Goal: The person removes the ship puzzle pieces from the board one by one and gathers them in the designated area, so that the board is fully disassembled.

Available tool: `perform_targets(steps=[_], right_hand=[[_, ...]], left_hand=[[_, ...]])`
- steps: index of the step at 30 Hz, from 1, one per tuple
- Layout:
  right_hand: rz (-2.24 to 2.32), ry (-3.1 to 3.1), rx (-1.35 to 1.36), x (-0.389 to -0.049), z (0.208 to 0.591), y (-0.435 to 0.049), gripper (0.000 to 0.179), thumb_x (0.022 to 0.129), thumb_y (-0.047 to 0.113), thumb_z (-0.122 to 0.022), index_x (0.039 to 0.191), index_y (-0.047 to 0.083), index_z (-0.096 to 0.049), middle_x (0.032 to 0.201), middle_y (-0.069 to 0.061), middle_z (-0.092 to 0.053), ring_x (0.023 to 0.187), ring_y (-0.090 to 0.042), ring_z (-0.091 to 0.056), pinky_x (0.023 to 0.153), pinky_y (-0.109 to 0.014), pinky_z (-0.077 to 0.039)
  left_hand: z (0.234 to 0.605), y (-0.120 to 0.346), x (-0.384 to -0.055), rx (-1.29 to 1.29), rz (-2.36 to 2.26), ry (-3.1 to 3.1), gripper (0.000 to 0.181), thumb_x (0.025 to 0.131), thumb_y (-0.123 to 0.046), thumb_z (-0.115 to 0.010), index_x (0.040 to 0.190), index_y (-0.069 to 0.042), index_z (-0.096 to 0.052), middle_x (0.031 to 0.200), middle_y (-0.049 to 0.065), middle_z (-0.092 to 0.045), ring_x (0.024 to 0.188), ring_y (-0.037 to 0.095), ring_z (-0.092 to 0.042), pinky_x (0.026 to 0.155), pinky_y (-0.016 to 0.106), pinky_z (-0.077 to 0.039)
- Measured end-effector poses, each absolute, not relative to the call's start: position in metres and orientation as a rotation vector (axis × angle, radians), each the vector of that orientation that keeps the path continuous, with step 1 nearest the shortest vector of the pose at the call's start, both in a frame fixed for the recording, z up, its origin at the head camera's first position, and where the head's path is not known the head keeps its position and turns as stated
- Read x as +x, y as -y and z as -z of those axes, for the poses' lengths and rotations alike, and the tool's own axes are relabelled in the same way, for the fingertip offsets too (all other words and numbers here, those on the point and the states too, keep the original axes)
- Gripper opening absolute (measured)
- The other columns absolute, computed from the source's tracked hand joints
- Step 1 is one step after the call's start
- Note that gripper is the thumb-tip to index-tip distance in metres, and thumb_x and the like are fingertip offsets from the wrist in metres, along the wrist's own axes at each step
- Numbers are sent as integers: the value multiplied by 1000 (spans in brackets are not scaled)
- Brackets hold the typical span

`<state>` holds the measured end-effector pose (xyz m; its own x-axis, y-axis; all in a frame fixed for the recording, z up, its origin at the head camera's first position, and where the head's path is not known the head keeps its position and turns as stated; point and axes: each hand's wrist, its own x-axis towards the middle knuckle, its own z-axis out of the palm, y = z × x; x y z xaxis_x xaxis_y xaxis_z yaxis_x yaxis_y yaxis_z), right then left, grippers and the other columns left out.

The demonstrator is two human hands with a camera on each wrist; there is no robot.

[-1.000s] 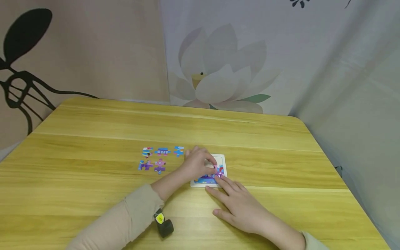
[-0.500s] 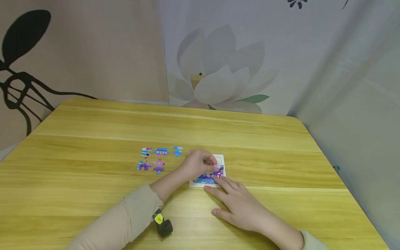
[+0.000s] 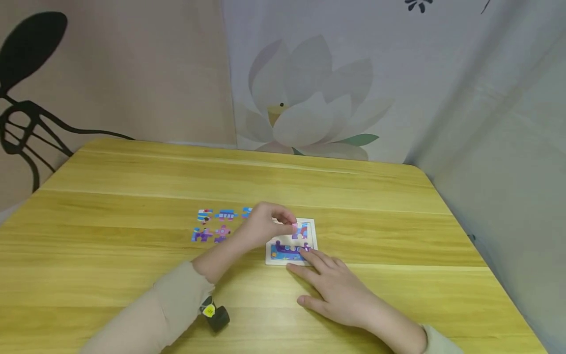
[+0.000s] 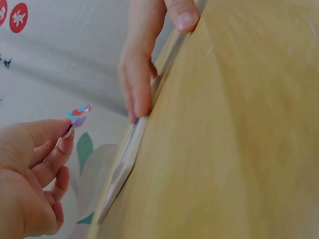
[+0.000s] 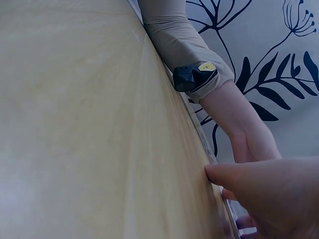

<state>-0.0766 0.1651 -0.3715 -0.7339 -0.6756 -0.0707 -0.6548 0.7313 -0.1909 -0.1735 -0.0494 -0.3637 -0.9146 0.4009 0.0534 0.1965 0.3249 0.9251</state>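
My left hand (image 3: 265, 223) pinches a jigsaw piece (image 3: 301, 231) between thumb and forefinger, raised above the white puzzle tray (image 3: 314, 241). In the left wrist view this small piece (image 4: 78, 118), with red, blue and purple on it, is clear of the tray (image 4: 119, 172). Joined blue and purple pieces (image 3: 283, 253) fill the tray's near part. My right hand (image 3: 342, 290) lies with fingers extended, fingertips on the tray's near right corner. Loose pieces (image 3: 227, 215) lie left of the tray, some partly hidden behind the left hand and forearm.
The wooden table (image 3: 132, 196) extends widely around the tray. Curtains with printed flowers (image 3: 309, 98) hang behind its far edge and to the right. A black wrist camera (image 3: 217, 318) sits at the left sleeve.
My left hand has lifted the jigsaw piece out of the tray and moved slightly left and up, uncovering more of the tray. The right hand has stayed on the corner.
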Motion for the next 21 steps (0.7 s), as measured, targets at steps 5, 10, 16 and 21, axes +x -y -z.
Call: perform_targets(steps=[5,10,16,21], right_hand=[[236,-2789,-1062,-76,371,-165,60,96,55,-43,150,31,-33,157,-6,-18,141,-30,-21,107,-54,-22],[240,-2806,-1052,-76,371,-165,64,96,56,-45,151,28,-30,157,-7,-21,140,-30,-22,107,-53,-23],[233,-2813,-1015,-76,371,-165,70,95,57,-45,152,22,-26,157,-5,-22,141,-28,-22,108,-51,-23],[228,-2817,-1016,-76,372,-166,71,94,58,-45,152,22,-26,157,-4,-21,141,-27,-22,108,-51,-23]], left_hand=[[355,64,-171,508,-1599,-2426,5,82,-15,-77,84,-15,-72,83,-2,-65,85,19,-57,72,33,-47],[353,80,-170,490,-1591,-2442,5,82,-14,-76,85,-15,-72,85,-1,-65,87,19,-57,76,36,-47],[354,96,-168,487,-1563,-2451,13,84,-17,-74,96,-11,-73,91,-1,-66,92,20,-57,75,36,-48],[353,106,-166,467,-1552,-2473,12,84,-19,-75,95,-13,-75,92,-2,-67,93,20,-57,72,37,-47]])
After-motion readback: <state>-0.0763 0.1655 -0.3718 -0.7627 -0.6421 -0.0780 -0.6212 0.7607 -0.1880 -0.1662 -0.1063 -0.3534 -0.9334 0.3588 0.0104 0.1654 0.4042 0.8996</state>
